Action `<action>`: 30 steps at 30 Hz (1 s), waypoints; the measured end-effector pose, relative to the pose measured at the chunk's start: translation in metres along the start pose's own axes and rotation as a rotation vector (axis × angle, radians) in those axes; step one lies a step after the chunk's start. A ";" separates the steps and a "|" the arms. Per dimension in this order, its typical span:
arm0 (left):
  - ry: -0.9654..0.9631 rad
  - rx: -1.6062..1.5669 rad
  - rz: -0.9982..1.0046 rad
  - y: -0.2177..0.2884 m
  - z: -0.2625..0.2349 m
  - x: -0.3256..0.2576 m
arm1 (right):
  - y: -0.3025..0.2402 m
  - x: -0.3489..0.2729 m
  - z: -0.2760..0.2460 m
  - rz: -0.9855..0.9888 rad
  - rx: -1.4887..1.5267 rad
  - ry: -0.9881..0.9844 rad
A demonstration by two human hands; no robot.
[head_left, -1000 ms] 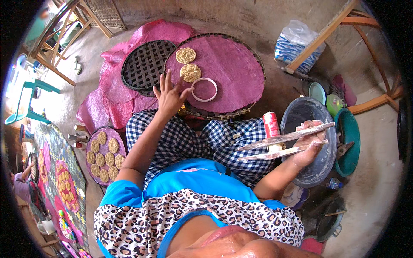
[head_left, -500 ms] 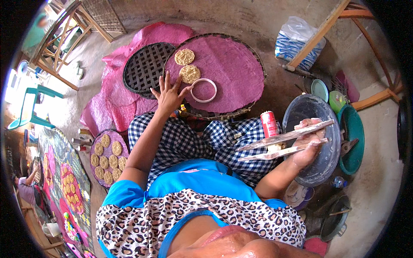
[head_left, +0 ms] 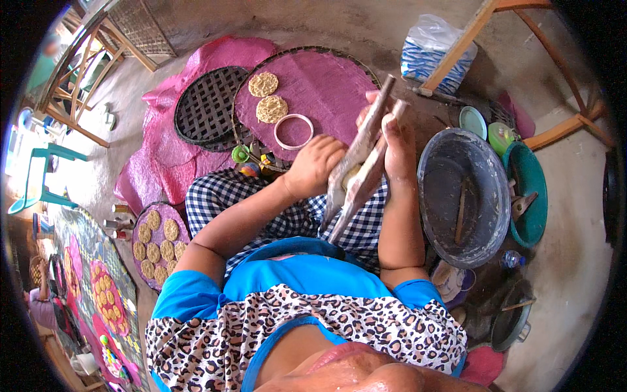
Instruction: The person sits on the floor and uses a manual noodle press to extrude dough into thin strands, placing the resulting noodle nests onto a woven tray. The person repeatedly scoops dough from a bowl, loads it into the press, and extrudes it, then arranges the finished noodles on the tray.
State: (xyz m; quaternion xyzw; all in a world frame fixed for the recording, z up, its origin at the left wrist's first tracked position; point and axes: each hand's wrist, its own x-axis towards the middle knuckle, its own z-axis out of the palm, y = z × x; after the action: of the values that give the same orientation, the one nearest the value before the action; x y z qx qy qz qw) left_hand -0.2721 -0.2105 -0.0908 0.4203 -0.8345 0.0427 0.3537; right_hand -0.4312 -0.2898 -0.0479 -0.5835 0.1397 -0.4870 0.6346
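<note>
My right hand (head_left: pixel 397 144) grips a pair of flat, whitened wooden sticks (head_left: pixel 373 140), tilted upright above my lap. Between them shows a small pale lump (head_left: pixel 353 174), perhaps dough. My left hand (head_left: pixel 318 163) is beside the sticks with its fingers curled; what they hold, if anything, is hidden. Beyond the hands lies a round woven tray lined with pink cloth (head_left: pixel 333 81). On it rest two pale noodle-like discs, the far one (head_left: pixel 263 85) and the near one (head_left: pixel 272 110), and a pale pink ring (head_left: pixel 294 117).
Right of me stand a large grey basin (head_left: pixel 434 228) with a stick inside and a teal basin (head_left: pixel 534 225). A black lattice tray (head_left: pixel 206 108) overlaps pink sheeting at far left. Another pink tray (head_left: pixel 179 212) holds several discs. A wrapped pack (head_left: pixel 428 62) sits beside wooden legs.
My left hand has left the ring and come back beside the sticks. My right hand has moved inward from over the grey basin, turning the sticks upright. The red can is out of sight.
</note>
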 end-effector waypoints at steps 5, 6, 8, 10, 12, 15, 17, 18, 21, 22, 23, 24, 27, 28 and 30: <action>0.313 0.347 -0.325 -0.029 -0.007 0.015 | 0.008 -0.012 0.011 0.028 -0.389 0.158; 0.365 0.410 -0.413 -0.034 -0.009 0.023 | 0.014 -0.021 0.019 0.139 -0.433 0.207; 0.511 0.473 -0.401 -0.046 -0.014 0.039 | 0.027 -0.038 0.033 0.103 -0.653 0.134; 0.297 0.313 -0.498 -0.058 -0.018 0.048 | 0.039 -0.038 0.033 -0.074 -0.713 0.243; 0.135 0.048 -0.497 -0.072 -0.020 0.052 | 0.041 -0.030 0.013 -0.002 -0.738 0.229; -0.068 -0.564 -0.355 -0.090 -0.019 0.051 | 0.040 -0.020 -0.017 0.086 -0.946 0.086; -0.090 -0.529 -0.271 -0.094 -0.012 0.052 | 0.046 -0.016 -0.024 0.052 -0.870 0.047; -0.206 -0.369 -0.283 -0.096 -0.010 0.053 | 0.048 -0.017 -0.025 0.081 -0.639 0.094; -0.237 -0.040 -0.358 -0.095 -0.007 0.055 | 0.066 -0.017 -0.015 0.181 -0.109 0.239; -0.229 -0.039 -0.380 -0.095 -0.006 0.057 | 0.071 -0.016 -0.014 0.201 -0.129 0.296; -0.149 -0.036 -0.355 -0.094 -0.003 0.058 | 0.076 -0.016 -0.013 0.211 -0.129 0.327; -0.073 -0.051 -0.302 -0.095 0.001 0.059 | 0.080 -0.015 -0.012 0.214 -0.108 0.344; -0.105 0.068 -0.271 -0.103 0.015 0.062 | 0.086 -0.012 -0.012 0.279 -0.152 0.381; -0.122 0.120 -0.262 -0.109 0.020 0.062 | 0.086 -0.011 -0.012 0.298 -0.165 0.422; -0.060 0.160 -0.234 -0.120 0.028 0.058 | 0.083 -0.012 -0.014 0.283 -0.068 0.460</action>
State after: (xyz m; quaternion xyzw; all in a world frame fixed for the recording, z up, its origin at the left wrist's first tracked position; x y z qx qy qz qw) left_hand -0.2231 -0.3373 -0.1026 0.5429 -0.7838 0.0550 0.2966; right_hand -0.4101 -0.3019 -0.1296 -0.4531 0.3768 -0.5081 0.6281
